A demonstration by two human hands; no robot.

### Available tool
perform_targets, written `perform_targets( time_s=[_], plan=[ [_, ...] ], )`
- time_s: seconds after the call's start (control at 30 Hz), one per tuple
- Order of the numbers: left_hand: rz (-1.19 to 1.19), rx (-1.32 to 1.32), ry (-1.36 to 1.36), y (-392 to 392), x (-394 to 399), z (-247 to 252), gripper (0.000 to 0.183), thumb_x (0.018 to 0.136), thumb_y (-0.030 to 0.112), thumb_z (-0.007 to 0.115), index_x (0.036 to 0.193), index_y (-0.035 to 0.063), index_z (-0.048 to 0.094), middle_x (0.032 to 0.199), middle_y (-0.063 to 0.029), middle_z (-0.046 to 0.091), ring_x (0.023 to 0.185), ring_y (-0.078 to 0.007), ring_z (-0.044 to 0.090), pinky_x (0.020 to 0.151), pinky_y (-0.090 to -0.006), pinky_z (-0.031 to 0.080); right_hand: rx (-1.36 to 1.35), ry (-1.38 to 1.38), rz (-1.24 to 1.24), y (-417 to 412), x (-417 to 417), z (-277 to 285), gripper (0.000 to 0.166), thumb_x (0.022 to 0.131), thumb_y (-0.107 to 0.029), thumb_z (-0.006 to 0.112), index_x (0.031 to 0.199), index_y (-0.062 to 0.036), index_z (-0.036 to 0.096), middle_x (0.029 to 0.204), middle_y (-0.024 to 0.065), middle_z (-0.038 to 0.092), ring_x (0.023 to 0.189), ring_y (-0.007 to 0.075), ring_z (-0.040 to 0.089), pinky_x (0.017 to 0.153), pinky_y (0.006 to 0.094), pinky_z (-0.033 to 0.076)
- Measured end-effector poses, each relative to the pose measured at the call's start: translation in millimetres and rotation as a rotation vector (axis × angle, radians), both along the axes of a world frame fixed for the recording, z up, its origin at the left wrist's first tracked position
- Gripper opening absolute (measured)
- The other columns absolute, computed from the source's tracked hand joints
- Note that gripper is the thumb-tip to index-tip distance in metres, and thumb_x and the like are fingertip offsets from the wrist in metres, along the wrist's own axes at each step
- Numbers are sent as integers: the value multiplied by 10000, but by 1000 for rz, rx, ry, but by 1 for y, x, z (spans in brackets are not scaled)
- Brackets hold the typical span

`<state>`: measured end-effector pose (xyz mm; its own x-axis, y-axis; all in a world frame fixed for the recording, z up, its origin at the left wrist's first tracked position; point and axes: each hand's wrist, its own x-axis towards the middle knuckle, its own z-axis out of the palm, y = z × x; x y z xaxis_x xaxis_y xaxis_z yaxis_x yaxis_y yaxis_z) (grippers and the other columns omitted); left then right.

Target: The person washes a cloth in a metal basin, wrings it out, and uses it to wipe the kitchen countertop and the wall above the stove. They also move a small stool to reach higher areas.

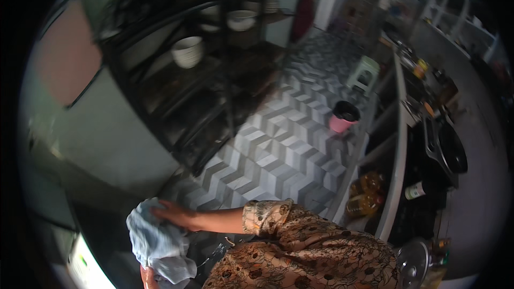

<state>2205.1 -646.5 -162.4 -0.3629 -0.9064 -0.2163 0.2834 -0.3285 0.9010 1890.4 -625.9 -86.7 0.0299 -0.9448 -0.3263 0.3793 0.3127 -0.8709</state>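
A light blue cloth [154, 235], bunched and creased, hangs between my two hands at the lower left. My right hand [172, 214] reaches across from the patterned sleeve and grips the cloth's upper part, fingers over its folds. Lower down, near the bottom edge, my left hand [148, 277] holds the cloth's lower part; much of this hand is covered or cut off. Thin bright streaks like water drops show to the right of the cloth.
A dark shelving rack [231, 100] holds white bowls [187, 52]. On the patterned tile floor [273, 144] stand a pink bin [341, 122] with a black liner and a pale green stool [364, 74]. A counter [395, 176] along the right carries a black stove [431, 148]; oil bottles [365, 196] stand beneath.
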Motion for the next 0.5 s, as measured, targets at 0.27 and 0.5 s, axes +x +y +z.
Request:
perform_targets(
  time_s=[0.27, 0.5],
  plan=[
    [-386, 93, 34, -19, -292, 99, 438, 863, 300, 477, 1109, -62, 504, 1065, -135, 560, 967, -213, 545, 863, -348, 412, -111, -52, -595, 94, -224, -21, 360, 772, -434, 620, 931, -114, 573, 732, -75, 512, 547, 9, 333, 447, 187, 215],
    [-624, 268, -41, -52, -444, 53, 437, 860, 359, 522, 1059, -30, 521, 960, -119, 598, 865, -214, 594, 786, -355, 475, -245, -469, -791, 126, -348, 5, 293, 798, -276, 625, 1015, -91, 555, 913, 26, 584, 845, 144, 563, 732, 316, 483]
  ],
)
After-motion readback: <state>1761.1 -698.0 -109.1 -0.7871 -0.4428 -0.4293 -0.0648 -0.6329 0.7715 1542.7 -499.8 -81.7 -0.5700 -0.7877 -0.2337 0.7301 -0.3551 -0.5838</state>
